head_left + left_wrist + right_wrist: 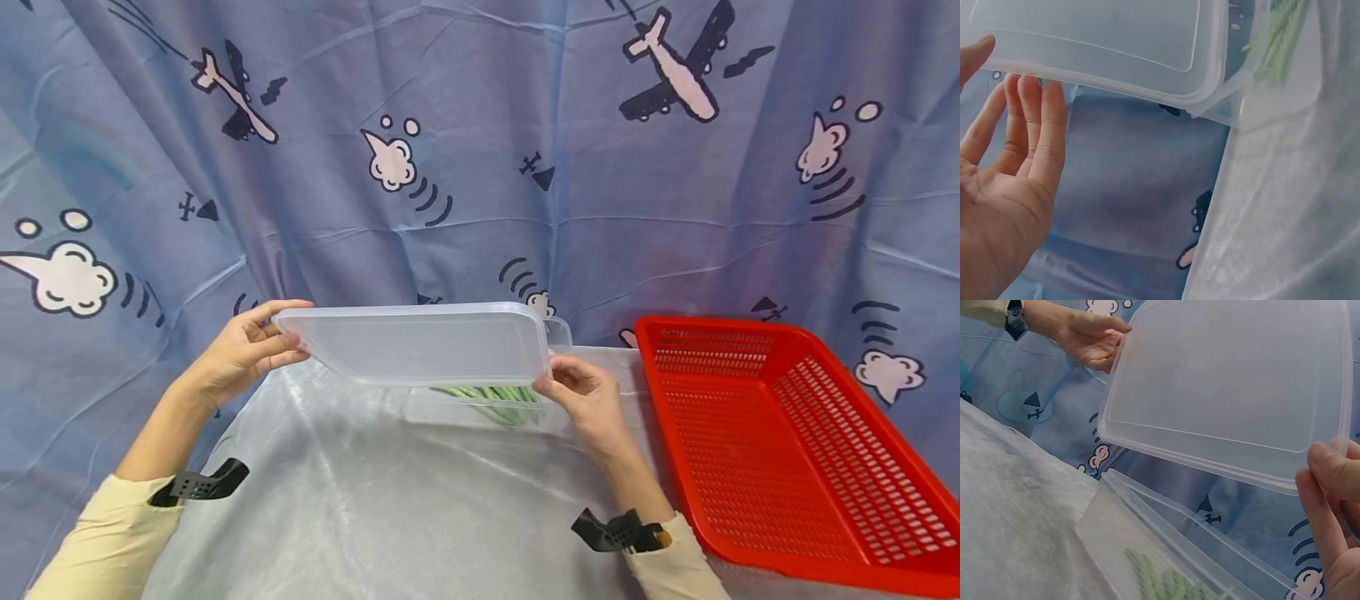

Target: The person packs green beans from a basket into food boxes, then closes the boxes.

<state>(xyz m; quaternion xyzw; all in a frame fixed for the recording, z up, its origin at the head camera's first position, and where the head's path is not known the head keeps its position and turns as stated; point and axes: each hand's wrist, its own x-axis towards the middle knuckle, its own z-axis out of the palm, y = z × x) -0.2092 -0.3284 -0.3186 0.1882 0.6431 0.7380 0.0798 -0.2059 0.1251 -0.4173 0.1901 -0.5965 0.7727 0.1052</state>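
Both hands hold a translucent plastic lid [420,346] in the air, tilted, one at each short end. The left hand [243,350] pinches its left end between thumb and fingers; in the left wrist view the fingertips meet the lid's edge. On the right end, the right hand [588,404] grips the rim near a corner, thumb on one face. Behind and below the lid stands a clear plastic container [1147,519] with green beans [1172,584] inside. In the head view the lid hides much of that container, though some beans [498,408] show under its lower edge.
A red perforated plastic basket [757,467] stands on the right of the table, beside the right forearm. A pale cloth covers the table [375,508]. Behind it hangs a blue curtain [465,150] printed with planes and clouds. Black wrist devices [202,483] sit on both forearms.
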